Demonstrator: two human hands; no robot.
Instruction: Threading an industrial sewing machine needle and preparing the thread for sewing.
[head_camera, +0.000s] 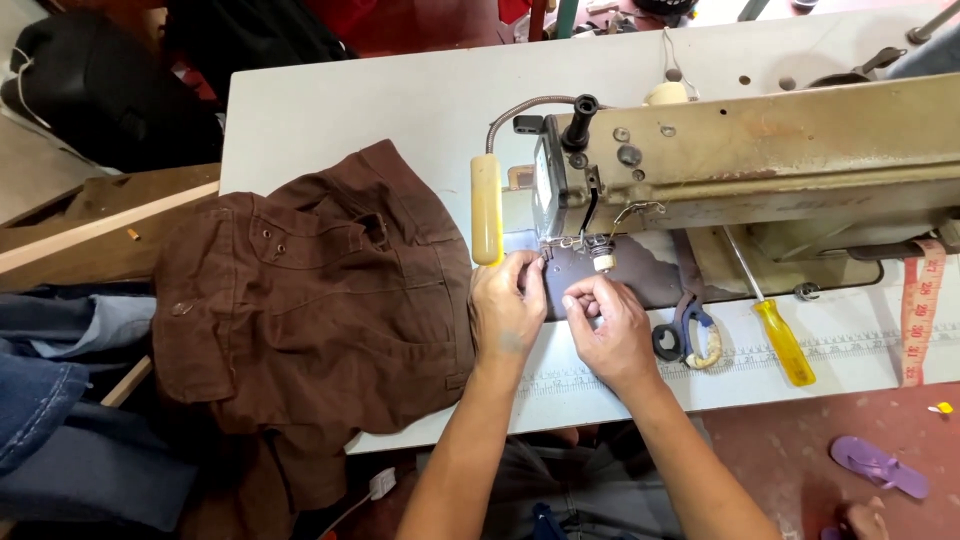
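Both hands pinch at the needle (600, 252) of the sewing machine (760, 160).

It looks like threading: the left hand (508, 312) and right hand (610, 325) have fingertips drawn narrow, seemingly on thread too fine to see. Next calls for a steady feed through the eye. Brown trousers (320, 310) lie left; scissors (688, 335) and a screwdriver (775, 330) lie right.

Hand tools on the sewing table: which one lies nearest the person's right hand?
The scissors, with dark loops and a wrapped handle, lie just beside the right hand. The yellow-handled screwdriver lies farther out, past the scissors.
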